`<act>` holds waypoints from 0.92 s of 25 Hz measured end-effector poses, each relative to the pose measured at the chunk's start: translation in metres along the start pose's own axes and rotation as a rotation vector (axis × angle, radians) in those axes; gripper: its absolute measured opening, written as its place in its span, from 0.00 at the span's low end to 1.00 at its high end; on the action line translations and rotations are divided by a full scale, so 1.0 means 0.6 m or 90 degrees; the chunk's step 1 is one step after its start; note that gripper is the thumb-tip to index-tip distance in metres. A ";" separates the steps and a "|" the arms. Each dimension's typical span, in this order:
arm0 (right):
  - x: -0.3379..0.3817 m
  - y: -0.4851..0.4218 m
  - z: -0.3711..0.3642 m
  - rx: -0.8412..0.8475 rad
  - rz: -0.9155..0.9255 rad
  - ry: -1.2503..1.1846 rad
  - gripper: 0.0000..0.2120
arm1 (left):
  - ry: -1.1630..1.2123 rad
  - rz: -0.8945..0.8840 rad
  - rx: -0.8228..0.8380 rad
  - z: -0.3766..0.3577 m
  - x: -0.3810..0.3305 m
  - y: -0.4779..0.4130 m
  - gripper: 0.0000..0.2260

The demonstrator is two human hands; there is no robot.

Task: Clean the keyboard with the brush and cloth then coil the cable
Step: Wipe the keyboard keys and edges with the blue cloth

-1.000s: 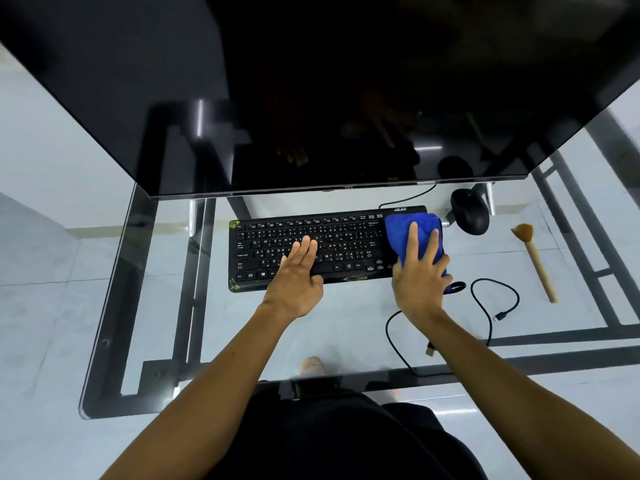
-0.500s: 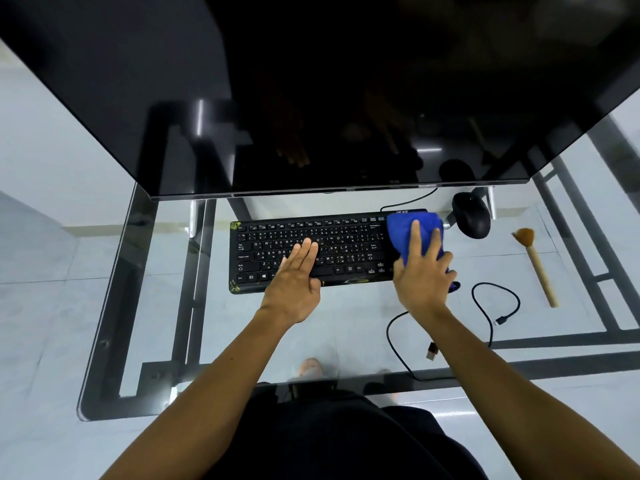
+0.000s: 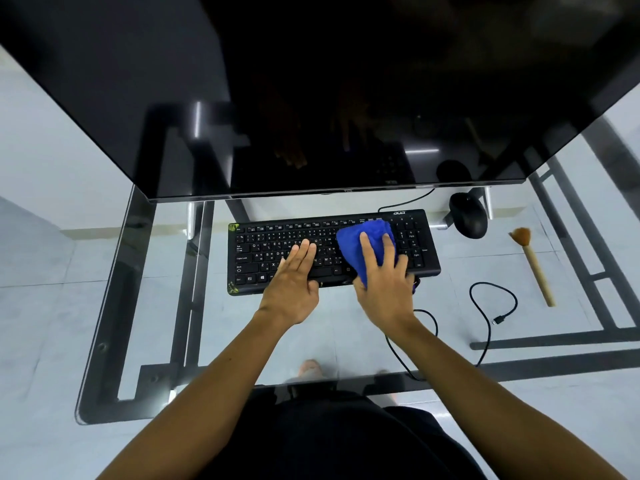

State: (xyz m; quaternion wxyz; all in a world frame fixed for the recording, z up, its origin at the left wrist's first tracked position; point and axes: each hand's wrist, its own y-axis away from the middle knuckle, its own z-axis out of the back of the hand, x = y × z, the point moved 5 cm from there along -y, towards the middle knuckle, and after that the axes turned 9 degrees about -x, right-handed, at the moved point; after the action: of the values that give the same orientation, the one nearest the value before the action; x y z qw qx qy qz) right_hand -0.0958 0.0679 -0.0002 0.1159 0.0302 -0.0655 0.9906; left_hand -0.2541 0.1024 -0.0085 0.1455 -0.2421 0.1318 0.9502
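Now the right hand (image 3: 384, 292) lies on the blue cloth (image 3: 349, 237), its grip open, straight fingers pressing the cloth onto the right-of-middle keys of the black keyboard (image 3: 277, 237), which sits on the glass tabletop (image 3: 173, 306) below the dark monitor (image 3: 311, 98). The left hand (image 3: 291, 285) has an open grip too, fingers together and flat on the middle keys, holding nothing. Right of the keyboard lie the mouse (image 3: 468, 216), the brush (image 3: 535, 268) and, nearer the person, the black cable (image 3: 499, 319), loose and uncoiled.

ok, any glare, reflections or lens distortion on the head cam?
Head view: strong wide-angle bending toward the edges; the dark monitor carries faint reflections and bright streaks; the glass table shows the floor through it; keyboard, cloth and brush look sharp.
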 end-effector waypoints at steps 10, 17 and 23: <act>-0.035 -0.026 0.014 0.000 -0.126 -0.028 0.41 | -0.014 -0.002 0.005 -0.002 -0.003 0.000 0.29; 0.028 -0.020 0.013 -0.056 0.003 -0.020 0.45 | -0.083 -0.024 -0.025 -0.001 0.002 0.006 0.29; 0.030 -0.025 0.001 0.032 0.023 -0.098 0.43 | -0.140 0.032 -0.088 0.035 0.053 0.024 0.26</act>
State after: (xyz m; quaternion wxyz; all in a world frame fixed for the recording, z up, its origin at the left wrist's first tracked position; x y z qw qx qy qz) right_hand -0.1096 0.0864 0.0037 0.0915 0.1076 -0.0500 0.9887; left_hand -0.2945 0.1025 -0.0037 0.1186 -0.1426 0.0554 0.9811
